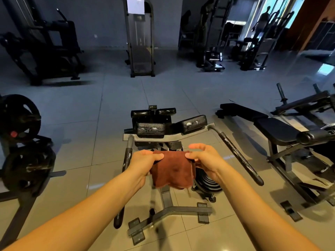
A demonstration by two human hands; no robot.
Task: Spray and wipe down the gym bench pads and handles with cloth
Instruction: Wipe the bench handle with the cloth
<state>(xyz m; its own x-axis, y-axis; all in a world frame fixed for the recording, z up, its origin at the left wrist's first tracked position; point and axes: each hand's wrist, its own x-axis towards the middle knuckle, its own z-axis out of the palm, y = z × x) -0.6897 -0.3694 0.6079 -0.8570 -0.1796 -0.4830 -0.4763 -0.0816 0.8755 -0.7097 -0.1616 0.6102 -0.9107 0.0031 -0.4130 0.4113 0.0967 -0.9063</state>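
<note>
A brown cloth [172, 171] hangs in the air between both hands, above the machine. My left hand [145, 160] pinches its upper left corner and my right hand [203, 158] pinches its upper right corner. Below and beyond stands a gym machine with black pads [150, 130], the right pad [194, 123] and an upper roller pad [154, 113], all glistening with wet spots. Its left handle [127, 156] and right handle [237, 156] run toward me on either side of the cloth. No spray bottle is visible.
Weight plates [20, 116] on a rack stand at the left. A black adjustable bench [268, 124] and another frame stand at the right. A stack of plates [208, 183] sits under the machine. Tiled floor [108, 98] stretches ahead to more machines by the far wall.
</note>
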